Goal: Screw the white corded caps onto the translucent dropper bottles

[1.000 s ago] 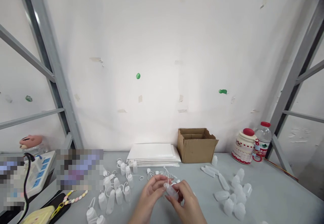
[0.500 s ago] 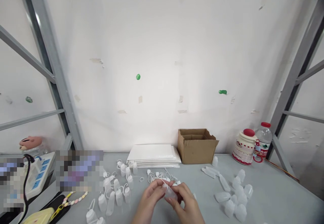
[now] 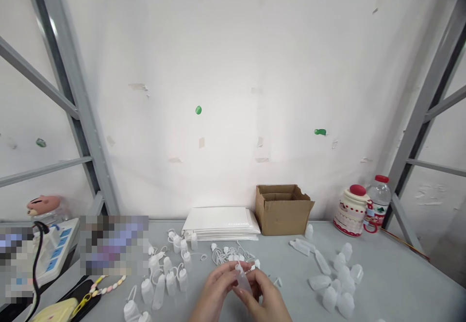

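Note:
A small translucent squeeze bottle (image 3: 243, 280) is held tilted between my two hands, above the table's front part. My left hand (image 3: 219, 284) closes its fingers about the bottle's top, where a thin white piece shows. The fingers of my right hand (image 3: 265, 295) wrap round the bottle's body and partly hide it. Just behind the hands lies a heap of white caps with cord-like straps (image 3: 229, 253). To the left stand several similar bottles with looped caps (image 3: 171, 281). Several bottles without caps (image 3: 344, 279) lie in a loose group at the right.
A stack of flat white sheets or boxes (image 3: 220, 222) and an open cardboard box (image 3: 284, 215) stand against the wall. At the right back are a decorated jar (image 3: 351, 212) and a red-capped bottle (image 3: 380, 198). A power strip (image 3: 60, 251) and a beaded strap (image 3: 109, 288) lie left.
The held bottle has turned more upright between my fingers, and my right hand has shifted slightly. The bottles and caps on the table stay where they were.

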Demonstrator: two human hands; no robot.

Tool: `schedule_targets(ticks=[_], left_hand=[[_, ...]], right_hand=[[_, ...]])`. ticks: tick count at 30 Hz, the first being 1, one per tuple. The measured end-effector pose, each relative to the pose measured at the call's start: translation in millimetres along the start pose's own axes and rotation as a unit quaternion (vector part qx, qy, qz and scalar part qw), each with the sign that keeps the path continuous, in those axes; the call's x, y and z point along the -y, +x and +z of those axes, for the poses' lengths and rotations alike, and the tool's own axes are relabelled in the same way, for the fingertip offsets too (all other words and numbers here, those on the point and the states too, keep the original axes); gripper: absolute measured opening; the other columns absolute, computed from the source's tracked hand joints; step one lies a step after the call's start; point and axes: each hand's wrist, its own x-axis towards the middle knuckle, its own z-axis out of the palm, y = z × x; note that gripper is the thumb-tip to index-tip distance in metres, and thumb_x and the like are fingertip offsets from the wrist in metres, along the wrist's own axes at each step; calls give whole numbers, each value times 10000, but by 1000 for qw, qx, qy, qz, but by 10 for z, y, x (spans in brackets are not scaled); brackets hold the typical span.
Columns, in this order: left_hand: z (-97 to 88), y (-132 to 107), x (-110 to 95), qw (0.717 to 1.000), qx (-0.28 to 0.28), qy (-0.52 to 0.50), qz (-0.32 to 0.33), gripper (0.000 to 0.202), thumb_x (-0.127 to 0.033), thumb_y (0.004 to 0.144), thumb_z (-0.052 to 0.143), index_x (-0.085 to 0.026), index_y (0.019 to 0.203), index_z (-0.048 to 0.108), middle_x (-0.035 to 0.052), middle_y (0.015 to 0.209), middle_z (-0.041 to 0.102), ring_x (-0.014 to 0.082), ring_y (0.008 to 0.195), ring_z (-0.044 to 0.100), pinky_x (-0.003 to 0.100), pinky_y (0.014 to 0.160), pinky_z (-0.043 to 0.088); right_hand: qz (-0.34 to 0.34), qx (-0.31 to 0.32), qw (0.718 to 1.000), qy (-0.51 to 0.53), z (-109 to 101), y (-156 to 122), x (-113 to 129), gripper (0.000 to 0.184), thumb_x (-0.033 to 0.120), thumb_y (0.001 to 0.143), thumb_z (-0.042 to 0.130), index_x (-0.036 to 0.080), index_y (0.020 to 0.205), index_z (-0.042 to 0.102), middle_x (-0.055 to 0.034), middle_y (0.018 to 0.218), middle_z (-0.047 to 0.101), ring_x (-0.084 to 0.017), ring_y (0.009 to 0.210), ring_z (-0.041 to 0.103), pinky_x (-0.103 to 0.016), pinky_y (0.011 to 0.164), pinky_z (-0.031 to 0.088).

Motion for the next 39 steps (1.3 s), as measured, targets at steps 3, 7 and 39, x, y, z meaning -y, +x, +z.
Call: schedule_targets(ticks=[3,7,39], left_hand=[[-3,10,21,1000,6,-12,2,291,-338,658,582,-165,864,695,102,1009,692,288,1000,565,399,898,367],[28,17,54,997,31,-71,4,249,-297,648,593,-154,824,695,103,928,703,281,971,575,390,890,366],[-12,17,21,995,36,-94,-3,359,-429,709,567,-141,862,715,120,969,701,286,950,572,392,887,367]], right_hand=[[-25,-23,999,-37,2,-21,62,284,472,704,571,190,675,556,1,621,569,-127,518,442,-230,497,363],[-40,-31,998,-43,-3,-46,125,264,463,722,550,205,669,555,-7,657,577,-132,530,452,-228,497,363],[201,195,861,425,-113,90,295,445,528,517,752,101,593,652,24,466,547,-27,356,432,-173,410,273]])
